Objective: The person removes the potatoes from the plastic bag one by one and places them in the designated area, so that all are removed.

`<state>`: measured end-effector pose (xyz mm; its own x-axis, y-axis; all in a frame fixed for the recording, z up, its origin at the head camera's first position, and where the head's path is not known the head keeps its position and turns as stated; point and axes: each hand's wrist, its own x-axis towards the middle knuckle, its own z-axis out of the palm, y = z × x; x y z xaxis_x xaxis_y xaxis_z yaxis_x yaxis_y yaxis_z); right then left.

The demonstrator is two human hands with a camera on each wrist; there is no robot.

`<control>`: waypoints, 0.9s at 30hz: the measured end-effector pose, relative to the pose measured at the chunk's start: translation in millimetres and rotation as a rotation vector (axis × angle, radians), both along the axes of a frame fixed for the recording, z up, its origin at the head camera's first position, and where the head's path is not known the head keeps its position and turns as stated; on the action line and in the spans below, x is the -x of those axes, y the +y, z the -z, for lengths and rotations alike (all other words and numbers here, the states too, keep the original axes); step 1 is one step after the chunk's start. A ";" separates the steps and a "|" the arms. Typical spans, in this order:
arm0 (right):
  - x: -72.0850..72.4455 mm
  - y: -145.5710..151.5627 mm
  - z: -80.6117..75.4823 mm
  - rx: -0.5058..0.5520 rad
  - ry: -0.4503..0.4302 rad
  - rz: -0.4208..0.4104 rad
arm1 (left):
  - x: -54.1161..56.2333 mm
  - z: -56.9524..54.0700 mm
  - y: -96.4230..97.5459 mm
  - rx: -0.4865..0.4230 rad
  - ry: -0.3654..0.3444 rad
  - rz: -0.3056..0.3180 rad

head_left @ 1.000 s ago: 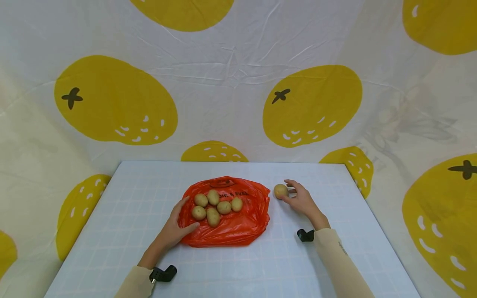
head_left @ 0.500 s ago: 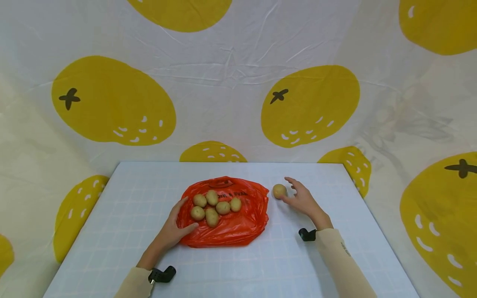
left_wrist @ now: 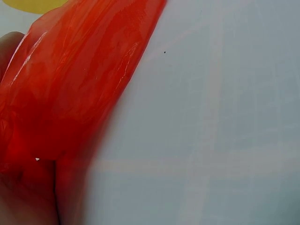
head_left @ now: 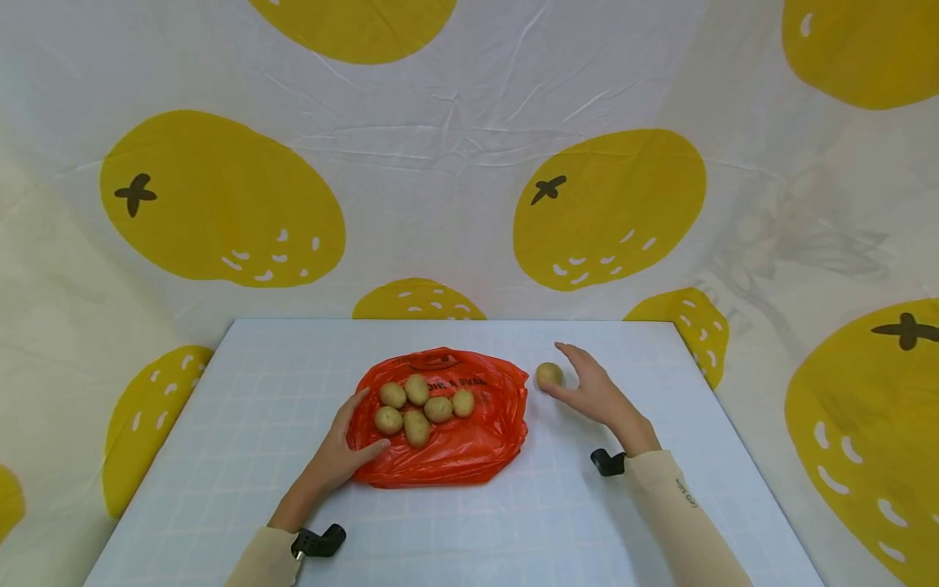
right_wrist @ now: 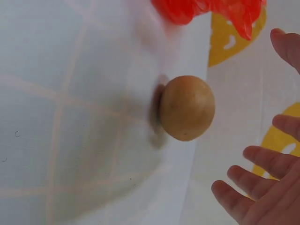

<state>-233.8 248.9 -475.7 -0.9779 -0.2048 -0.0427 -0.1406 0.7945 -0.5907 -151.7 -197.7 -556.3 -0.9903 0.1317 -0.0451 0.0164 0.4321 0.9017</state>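
On the table lies a red plastic bag (head_left: 469, 456) with dark printing. Several small potatoes (head_left: 416, 428) are grouped on it. My left hand (head_left: 336, 452) rests at the bag's left edge, thumb and fingers spread apart; the left wrist view has the crinkled bag (left_wrist: 70, 89) covering part of the hand. A single potato (head_left: 548, 375) sits on the table just right of the bag. Beside it is my right hand (head_left: 596, 397), fingers extended. In the right wrist view a gap shows between that hand (right_wrist: 274, 187) and the lone potato (right_wrist: 187, 108).
A pale checked cloth covers the table (head_left: 469, 538). Behind it hangs a white curtain (head_left: 433, 196) printed with big yellow fruit. A black wrist camera (head_left: 319, 540) is strapped on the left wrist, another camera (head_left: 607, 462) on the right.
My right hand has let go of the lone potato, its fingers opening and drawing away to the right. The potato stays on the table. My left hand and the bag keep their places.
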 end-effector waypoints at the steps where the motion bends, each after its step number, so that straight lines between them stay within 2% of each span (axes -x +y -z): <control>1: -0.6 -1.3 -1.9 -0.013 0.007 -0.008 | -0.1 -0.2 0.1 0.000 -0.001 -0.001; 8: -5.6 -10.5 -14.5 -0.098 0.066 -0.062 | -1.4 -2.4 1.0 -0.010 -0.007 0.000; 15: -9.8 -24.0 -25.7 -0.127 0.054 -0.098 | -1.4 -2.9 1.1 -0.008 -0.007 -0.001; 27: -8.3 -55.4 -37.8 -0.055 0.056 -0.161 | 0.5 1.6 -0.1 -0.004 0.004 0.003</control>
